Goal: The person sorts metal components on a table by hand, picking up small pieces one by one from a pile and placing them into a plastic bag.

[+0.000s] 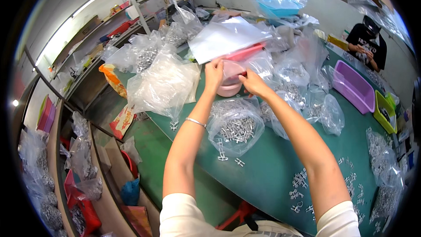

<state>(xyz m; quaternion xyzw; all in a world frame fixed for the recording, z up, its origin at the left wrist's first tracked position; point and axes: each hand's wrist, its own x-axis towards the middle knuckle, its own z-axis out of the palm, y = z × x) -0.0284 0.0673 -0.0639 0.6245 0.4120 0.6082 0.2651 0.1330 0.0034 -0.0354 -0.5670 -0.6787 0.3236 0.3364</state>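
Note:
Both my hands reach forward over the green table. My left hand [214,73] is closed, pinching one side of a small clear plastic bag [233,68]. My right hand [256,84] is closed at the bag's other side, thumb and fingers bent. Right behind and below the bag is a pink plastic bowl [229,90], partly hidden by it. Nearer to me, between my forearms, an open clear bag [238,128] holds many small silver metal parts. A few loose metal parts [239,162] lie in front of that bag.
A stack of clear plastic sheets [223,39] lies over a pink tray [247,52]. Filled bags [287,72] crowd the right. A large clear bag [158,83] lies left. Purple [354,87] and green bins [385,113] stand far right, near another person [367,44].

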